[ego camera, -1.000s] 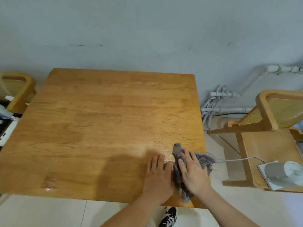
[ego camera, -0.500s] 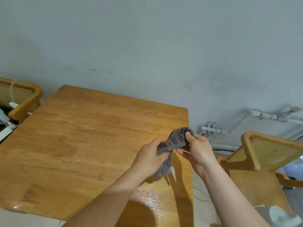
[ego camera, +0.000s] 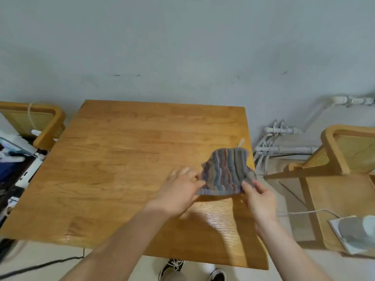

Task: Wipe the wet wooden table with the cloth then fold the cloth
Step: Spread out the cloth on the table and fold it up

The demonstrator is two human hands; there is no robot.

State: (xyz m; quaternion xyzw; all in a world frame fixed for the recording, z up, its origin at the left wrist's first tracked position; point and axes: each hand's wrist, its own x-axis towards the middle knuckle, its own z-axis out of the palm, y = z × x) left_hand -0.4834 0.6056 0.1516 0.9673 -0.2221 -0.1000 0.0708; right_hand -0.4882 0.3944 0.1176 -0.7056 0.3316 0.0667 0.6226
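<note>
Cloth (ego camera: 227, 171), striped and rumpled, pinched by left hand (ego camera: 178, 191) and right hand (ego camera: 259, 199) above glossy wooden table (ego camera: 121, 159).

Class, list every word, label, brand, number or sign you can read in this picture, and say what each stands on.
None can be read. The striped cloth, the wooden table and the wall bear no writing; the white device on the right-hand chair and the clutter at the left edge are too blurred to show any.
</note>
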